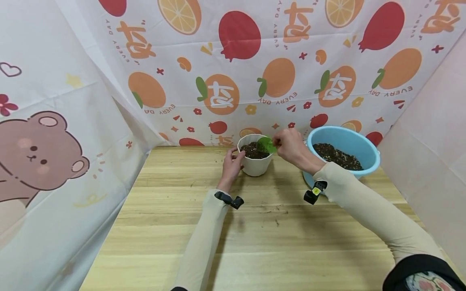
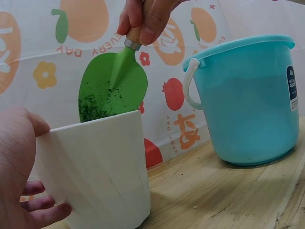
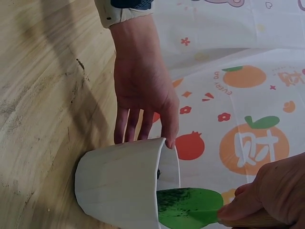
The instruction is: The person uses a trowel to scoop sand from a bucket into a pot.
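A white flowerpot (image 1: 256, 167) with dark soil (image 1: 250, 151) in it stands upright near the table's back edge. My left hand (image 1: 231, 165) holds its left side, the thumb at the rim and the fingers against the outer wall. From the right, my right hand (image 1: 294, 147) grips the wooden handle of a green trowel (image 2: 114, 86). The trowel's blade points down into the pot's mouth, its tip hidden behind the rim in the left wrist view. Dark soil specks cling to the lower blade.
To the right, by my right forearm, stands a light blue bucket (image 1: 358, 146) with dark soil (image 1: 336, 157) inside and a white handle. Soil crumbs (image 1: 276, 211) lie on the wooden table (image 1: 153, 238). A fruit-printed cloth (image 1: 247, 81) hangs directly behind the table.
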`<state>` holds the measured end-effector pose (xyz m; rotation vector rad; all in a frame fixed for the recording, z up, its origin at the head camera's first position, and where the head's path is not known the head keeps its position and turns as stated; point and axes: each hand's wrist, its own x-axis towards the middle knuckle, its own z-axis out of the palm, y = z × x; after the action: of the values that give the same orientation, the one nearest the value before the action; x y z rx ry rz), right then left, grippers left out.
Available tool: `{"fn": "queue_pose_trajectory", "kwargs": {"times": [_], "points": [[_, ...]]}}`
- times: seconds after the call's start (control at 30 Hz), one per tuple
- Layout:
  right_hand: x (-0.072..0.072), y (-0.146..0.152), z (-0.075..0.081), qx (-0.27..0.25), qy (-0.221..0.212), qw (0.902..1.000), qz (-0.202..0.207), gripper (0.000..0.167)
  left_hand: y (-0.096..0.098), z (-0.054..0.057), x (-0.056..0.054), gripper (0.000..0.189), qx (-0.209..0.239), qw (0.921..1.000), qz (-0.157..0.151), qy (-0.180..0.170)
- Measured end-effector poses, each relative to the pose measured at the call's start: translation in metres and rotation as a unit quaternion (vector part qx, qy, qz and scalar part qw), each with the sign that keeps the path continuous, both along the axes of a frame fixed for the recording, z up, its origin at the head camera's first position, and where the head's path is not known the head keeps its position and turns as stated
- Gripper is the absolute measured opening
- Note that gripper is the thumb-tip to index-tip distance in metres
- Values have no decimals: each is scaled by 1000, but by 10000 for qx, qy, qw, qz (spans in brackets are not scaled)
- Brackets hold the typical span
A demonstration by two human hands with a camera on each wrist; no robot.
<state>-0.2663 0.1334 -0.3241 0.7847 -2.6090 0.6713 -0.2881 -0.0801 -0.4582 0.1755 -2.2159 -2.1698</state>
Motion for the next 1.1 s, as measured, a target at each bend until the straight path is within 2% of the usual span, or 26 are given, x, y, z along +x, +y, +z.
{"fn": "queue_pose_trajectory", "kwargs": {"times": [0.37,0.67,1.1], "points": [[-1,-2,-1,-78,221,9997,58,35,0,0,-1,55,-14,10000,49,-4],[0,-1,0,71,84,9999,-34,34,1,1,-1,55,33,10000,93,18],[0,2,-1,-202,-70,9995,-218,28,2,0,-2,53,-30,9999,95,37]]}}
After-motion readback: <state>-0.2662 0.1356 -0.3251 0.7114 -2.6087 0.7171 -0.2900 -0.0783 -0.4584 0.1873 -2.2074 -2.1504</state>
